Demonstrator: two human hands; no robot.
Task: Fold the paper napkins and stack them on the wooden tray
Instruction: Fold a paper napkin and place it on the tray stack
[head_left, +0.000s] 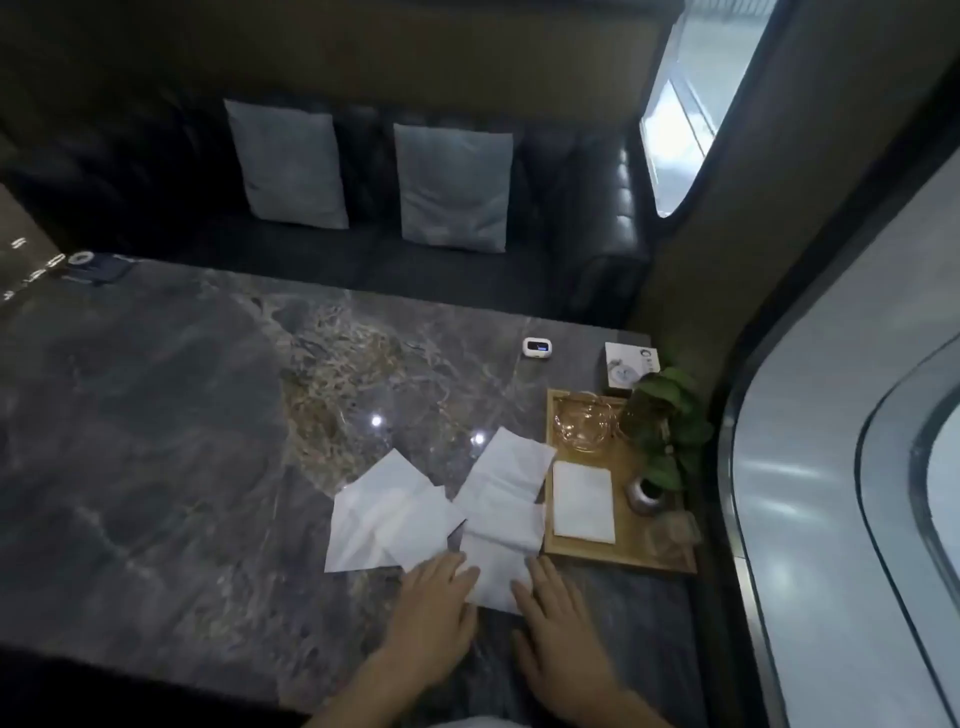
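Several white paper napkins lie spread and overlapping on the dark marble table (156, 441). One napkin (493, 577) lies nearest me. My left hand (434, 610) rests flat on its left edge and my right hand (558, 618) flat on its right edge, fingers spread. More napkins lie to the left (384, 512) and behind (511, 470). A wooden tray (631, 545) stands to the right, with one folded napkin (583, 501) lying flat on it.
On the tray also stand a glass bowl (584, 421), a small potted plant (662, 431) and a clear glass (670, 535). Behind the tray are a small white device (537, 346) and a white box (628, 366). A dark sofa with two grey cushions (452, 187) faces the table.
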